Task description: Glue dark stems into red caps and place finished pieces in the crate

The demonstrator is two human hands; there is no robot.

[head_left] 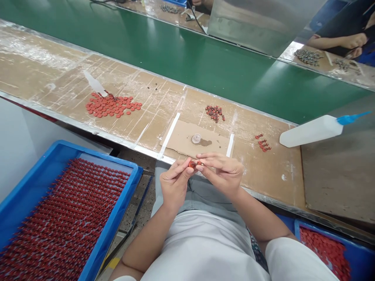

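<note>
My left hand [174, 185] pinches a round red disc [191, 164] just in front of the bench's near edge. Facing it, my right hand [225, 173] grips a small red piece [199, 163] between thumb and fingers, against or close to the disc; the contact is partly hidden. Beyond the hands, a small clear cup [196, 138] sits on a cardboard sheet [180, 136] beside a wet stain. Behind it lies a heap of small red-and-dark parts [215, 113]. Several red pieces with stems [263, 145] lie to the right.
Loose red discs [99, 108] and a white pointed object [95, 84] lie left. A white bottle [312, 131] with blue nozzle lies right. A blue tray [133, 171] holds rows of red pieces; a blue bin [360, 253] holds more. Past the green belt [164, 50], another person's hands [354, 43] show.
</note>
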